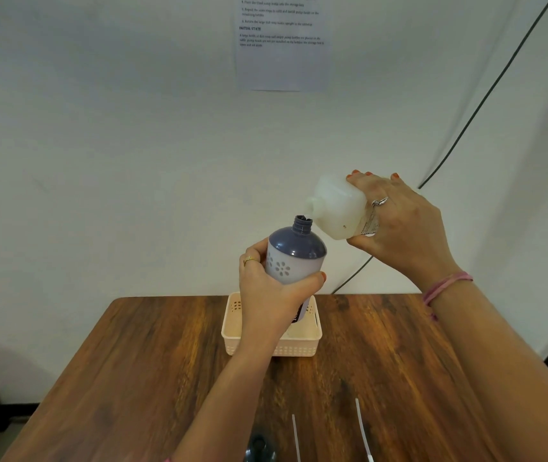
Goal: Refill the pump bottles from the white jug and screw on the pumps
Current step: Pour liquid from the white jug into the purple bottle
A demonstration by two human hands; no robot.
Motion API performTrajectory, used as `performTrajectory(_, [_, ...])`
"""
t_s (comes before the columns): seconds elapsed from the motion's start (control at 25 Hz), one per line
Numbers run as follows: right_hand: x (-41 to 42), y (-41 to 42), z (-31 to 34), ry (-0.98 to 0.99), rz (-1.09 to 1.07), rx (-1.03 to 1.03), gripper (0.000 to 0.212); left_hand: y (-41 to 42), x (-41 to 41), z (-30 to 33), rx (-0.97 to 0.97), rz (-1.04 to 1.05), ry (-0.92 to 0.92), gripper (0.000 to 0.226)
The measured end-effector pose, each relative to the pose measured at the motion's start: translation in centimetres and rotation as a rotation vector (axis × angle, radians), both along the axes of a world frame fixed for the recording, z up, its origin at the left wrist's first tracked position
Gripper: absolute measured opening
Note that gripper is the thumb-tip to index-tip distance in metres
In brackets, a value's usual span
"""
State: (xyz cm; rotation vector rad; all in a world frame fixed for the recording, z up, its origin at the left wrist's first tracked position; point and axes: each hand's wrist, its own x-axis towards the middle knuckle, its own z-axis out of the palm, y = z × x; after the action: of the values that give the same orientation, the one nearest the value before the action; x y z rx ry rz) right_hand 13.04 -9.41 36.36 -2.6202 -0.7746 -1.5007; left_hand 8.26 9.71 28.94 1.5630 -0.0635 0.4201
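Left hand (271, 288) grips pump bottle (294, 256) above basket (232, 331); right hand (399, 221) clasps tilted white jug (337, 208). Keep spout touching the neck (1 steady pour), bottle upright, raising tilt gradually.

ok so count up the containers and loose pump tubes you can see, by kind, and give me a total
White jug: 1, held tilted in the right hand
Pump bottle: 1, uncapped, held in the left hand
Cream basket: 1
Thin white tubes: 2, lying on the table
Dark object at the bottom edge: 1, too blurred to identify
Total: 6
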Motion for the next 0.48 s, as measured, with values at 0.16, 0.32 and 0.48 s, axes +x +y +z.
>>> performTrajectory(0.16, [-0.03,-0.04,-0.02,0.007,0.002,-0.003,0.076,0.04,-0.04,0.06,-0.017,-0.004,-0.001,0.071])
performTrajectory(0.32, [-0.03,0.03,0.03,0.015,-0.002,-0.003,0.077,0.03,-0.04,0.13,-0.024,-0.006,-0.003,0.072])
performTrajectory(0.48, [-0.1,-0.03,-0.01,0.012,-0.012,-0.007,0.078,0.04,-0.16,0.07,-0.022,-0.004,0.0,0.072])
